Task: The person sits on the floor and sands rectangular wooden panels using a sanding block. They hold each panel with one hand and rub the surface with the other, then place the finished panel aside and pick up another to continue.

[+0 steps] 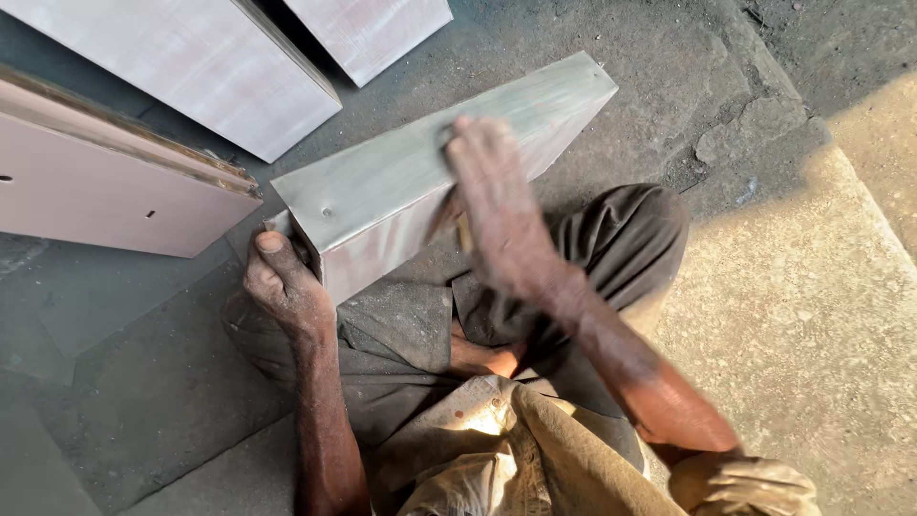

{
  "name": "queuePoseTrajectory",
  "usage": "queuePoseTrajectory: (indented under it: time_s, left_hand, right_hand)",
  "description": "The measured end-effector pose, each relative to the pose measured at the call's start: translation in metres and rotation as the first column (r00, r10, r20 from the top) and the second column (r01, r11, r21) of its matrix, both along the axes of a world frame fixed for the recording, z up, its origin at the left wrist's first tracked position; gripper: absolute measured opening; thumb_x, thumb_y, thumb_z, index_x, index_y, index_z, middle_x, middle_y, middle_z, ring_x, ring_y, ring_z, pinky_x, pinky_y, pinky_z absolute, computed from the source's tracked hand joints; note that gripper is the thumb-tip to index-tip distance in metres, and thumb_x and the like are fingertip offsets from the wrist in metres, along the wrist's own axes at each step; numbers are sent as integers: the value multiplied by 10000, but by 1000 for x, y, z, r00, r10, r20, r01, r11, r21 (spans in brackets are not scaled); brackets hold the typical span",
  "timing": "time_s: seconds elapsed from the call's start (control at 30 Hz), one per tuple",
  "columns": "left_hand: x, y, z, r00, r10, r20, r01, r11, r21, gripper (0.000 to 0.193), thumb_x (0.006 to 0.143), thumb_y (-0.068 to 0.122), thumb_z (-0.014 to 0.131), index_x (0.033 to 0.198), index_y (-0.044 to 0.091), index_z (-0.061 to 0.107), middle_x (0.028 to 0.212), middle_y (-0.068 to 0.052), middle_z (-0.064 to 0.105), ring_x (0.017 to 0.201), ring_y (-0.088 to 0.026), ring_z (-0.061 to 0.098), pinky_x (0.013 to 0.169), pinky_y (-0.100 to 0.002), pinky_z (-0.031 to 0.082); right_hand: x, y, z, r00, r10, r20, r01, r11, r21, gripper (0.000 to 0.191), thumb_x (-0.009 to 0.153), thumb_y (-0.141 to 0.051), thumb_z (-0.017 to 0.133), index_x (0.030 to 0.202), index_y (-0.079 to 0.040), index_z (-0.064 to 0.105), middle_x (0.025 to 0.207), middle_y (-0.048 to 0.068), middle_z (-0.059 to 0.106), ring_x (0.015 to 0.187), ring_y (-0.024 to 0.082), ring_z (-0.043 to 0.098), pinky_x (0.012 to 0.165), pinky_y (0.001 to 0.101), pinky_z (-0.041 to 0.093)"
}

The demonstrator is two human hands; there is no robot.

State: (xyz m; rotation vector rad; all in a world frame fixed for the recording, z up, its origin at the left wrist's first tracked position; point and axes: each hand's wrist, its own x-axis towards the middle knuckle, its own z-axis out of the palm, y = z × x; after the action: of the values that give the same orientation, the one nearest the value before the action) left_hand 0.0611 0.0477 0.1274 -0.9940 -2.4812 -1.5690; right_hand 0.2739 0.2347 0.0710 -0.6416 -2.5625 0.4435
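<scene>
the left hand (284, 282) grips the box's (430, 172) near corner, fingers closed round it; the right hand (497, 205), blurred, lies flat on top, rubbing. next, probably more steady strokes.

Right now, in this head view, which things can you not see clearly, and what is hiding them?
- Right hand: blurred by motion over the grey board; whether it holds anything cannot be told.
- Left hand: its fingers are hidden behind the board's near end.
- Board underside: hidden by its own top face.
- Pale panels: cut off by the top and left edges.
- Small marks on the pink panel: too small to identify.
</scene>
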Motion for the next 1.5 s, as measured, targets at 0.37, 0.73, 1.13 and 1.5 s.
queuePoseTrajectory:
  time_s: [0.37,0.73,1.13,1.5]
  left_hand:
    - [-6,12,20,972,98,214,-105,994,24,796,1143,667,350,948,-44,651,843,-54,669,782,-134,668,745,-336,590]
    - [-20,4,15,941,181,287,-176,983,-45,873,1100,748,361,959,-55,674,845,-85,641,836,-152,699,798,-390,656]
    - [-1,35,32,965,105,240,-96,994,-51,779,1104,657,392,984,-48,701,818,-77,651,788,-170,659,721,-380,572]
    - [7,48,31,985,86,149,-79,996,-50,699,1150,528,417,931,-73,699,721,-101,582,685,-201,554,635,-384,441]
  right_hand:
    - [-56,107,-84,803,-471,-366,298,849,-437,741,1166,-450,123,1754,-2,75,1840,194,-33,1679,315,-64,1446,467,-7]
    - [-65,139,-99,737,-568,-366,375,794,-478,676,1203,-435,87,1760,-56,147,1820,162,42,1719,288,15,1440,440,24]
    - [-92,-39,9,941,44,-335,-95,986,-139,858,1127,-690,114,1759,-123,-16,1833,138,-44,1681,274,-10,1398,517,0]
    - [-118,-58,9,855,87,-511,-98,995,7,808,1162,-658,111,1778,-149,-4,1824,67,-18,1694,251,2,1373,510,10]
